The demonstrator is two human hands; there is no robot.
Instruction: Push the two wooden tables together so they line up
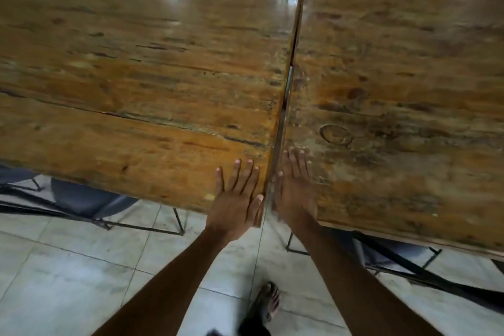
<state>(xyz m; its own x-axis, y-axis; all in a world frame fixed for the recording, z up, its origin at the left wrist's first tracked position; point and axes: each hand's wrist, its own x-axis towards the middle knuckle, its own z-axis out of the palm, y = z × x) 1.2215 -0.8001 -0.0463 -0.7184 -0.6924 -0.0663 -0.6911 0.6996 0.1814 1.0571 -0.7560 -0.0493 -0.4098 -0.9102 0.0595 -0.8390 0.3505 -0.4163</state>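
Item: left wooden desk (136, 68). Worn, glossy plank top; its right edge runs alongside the other desk, near corner at my left hand.

Item: right wooden desk (395, 90). Darker, stained top with a ring mark. A thin dark seam (286, 95) separates the two tops; the edges sit almost touching. The right desk's near edge lies lower in the view than the left's.

Item: my left hand (238, 196). Open and flat, fingers spread, palm down on the left desk's near right corner, thumb at the seam. It grips nothing.

Item: my right hand (296, 185). Blurred; open, laid flat on the right desk's near left corner, closing on nothing.

Item: tiled floor (68, 267), pale. My sandalled foot (268, 301) stands below the seam. Dark metal desk frames (141, 228) show underneath.
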